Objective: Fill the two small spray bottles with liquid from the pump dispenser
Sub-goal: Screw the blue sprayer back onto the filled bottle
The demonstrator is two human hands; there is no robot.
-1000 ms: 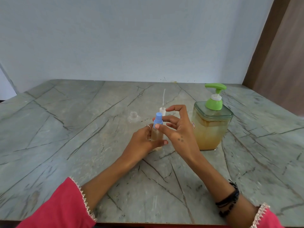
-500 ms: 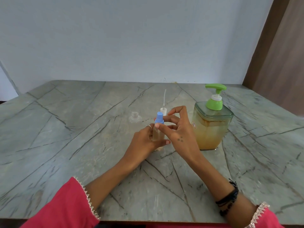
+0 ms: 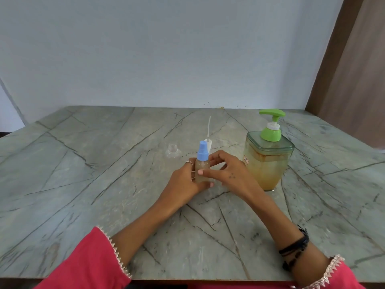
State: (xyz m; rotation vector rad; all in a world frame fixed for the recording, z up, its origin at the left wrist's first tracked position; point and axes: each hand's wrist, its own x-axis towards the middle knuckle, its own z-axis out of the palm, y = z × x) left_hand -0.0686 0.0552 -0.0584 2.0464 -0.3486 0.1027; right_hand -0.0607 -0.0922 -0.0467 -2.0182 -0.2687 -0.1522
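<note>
1. We see a small spray bottle with a blue spray top (image 3: pixel 202 163) standing upright near the middle of the table (image 3: pixel 83 184), well in from every edge. There is pale yellowish liquid in its clear body.
2. Left hand (image 3: pixel 183 180): fingers curled round the bottle body from the left, thumb across the lower front. It has a firm hold. A ring shows on one finger.
3. Right hand (image 3: pixel 227 174): thumb tip is on the front of the bottle body, and the other fingers curl round the far side, so it is pinching the same bottle from the right. We can't tell how tight.
4. The second small bottle (image 3: pixel 172 152) is clear and uncapped, standing just left of the hands and a little toward the far edge, touched by neither hand.
5. A white spray head (image 3: pixel 208 140) with its long dip tube sits directly behind the blue-topped bottle. We can't tell whether they are touching.
6. The pump dispenser (image 3: pixel 268 159) is a clear square jar with a green pump, standing just right of the right hand, toward the table's right side. It holds yellowish liquid up to roughly two thirds.
</note>
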